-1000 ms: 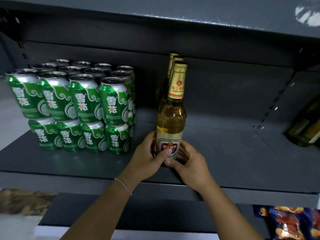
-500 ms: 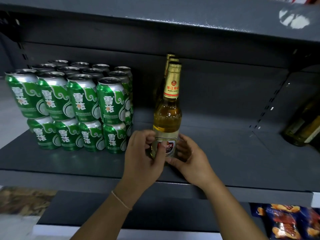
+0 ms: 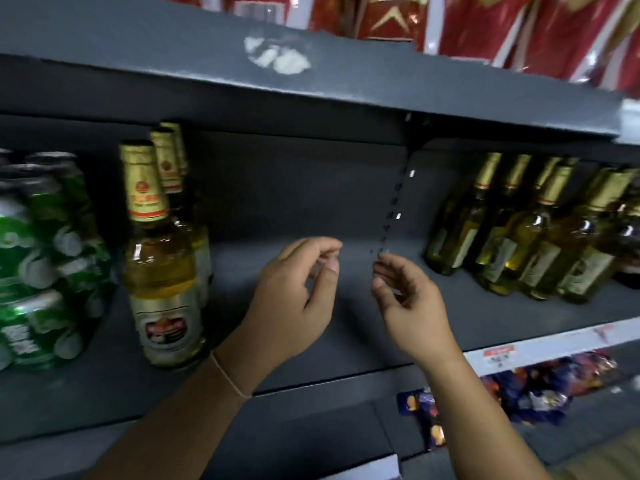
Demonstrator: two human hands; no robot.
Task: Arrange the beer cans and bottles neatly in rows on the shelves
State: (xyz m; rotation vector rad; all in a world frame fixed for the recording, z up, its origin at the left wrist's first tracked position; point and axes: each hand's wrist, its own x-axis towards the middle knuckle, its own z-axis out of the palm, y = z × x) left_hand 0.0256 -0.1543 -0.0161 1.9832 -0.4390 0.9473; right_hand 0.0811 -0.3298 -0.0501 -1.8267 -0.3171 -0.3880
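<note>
Nearest, snack packets lie on the lower shelf. Above them both hands hover empty over the bare grey shelf: the left hand and right hand have loosely curled fingers. Half a second ago they clasped the front bottle, which now stands free at the left, heading its row beside the stacked green cans. Further right, more bottles lean in a cluster, now in view.

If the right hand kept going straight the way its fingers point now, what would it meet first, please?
The right hand points up and back over bare shelf. Probably it would first meet the slotted upright on the back wall, though depth is unclear; the dark bottles stand off to its right.
</note>
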